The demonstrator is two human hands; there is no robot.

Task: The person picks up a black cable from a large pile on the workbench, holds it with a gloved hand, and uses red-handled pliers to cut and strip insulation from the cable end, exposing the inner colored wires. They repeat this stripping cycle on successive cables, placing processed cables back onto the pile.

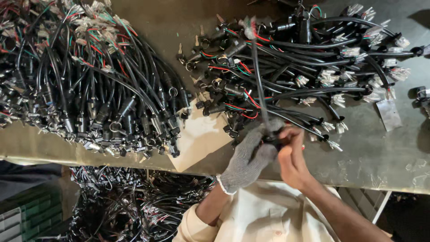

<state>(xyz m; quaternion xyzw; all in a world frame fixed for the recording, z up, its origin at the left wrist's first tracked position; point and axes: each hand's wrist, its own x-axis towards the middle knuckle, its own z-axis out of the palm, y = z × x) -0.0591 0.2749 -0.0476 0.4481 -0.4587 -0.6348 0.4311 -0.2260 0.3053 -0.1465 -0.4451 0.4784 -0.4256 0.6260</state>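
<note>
My left hand (pixel 249 157), in a grey knit glove, grips the black end of a cable assembly (pixel 258 76) near the table's front edge. My bare right hand (pixel 291 154) pinches the same black end from the right. The black cable rises away from me and ends in a blurred white connector with red and green wires. Behind it lies a pile of similar black cables (pixel 309 67) with key switches and white plugs.
A second, larger heap of black cable assemblies (pixel 85 76) covers the table's left half. A tan cardboard piece (pixel 201 141) lies between the heaps. More cables (pixel 134 201) fill a bin below the metal table edge (pixel 380 175).
</note>
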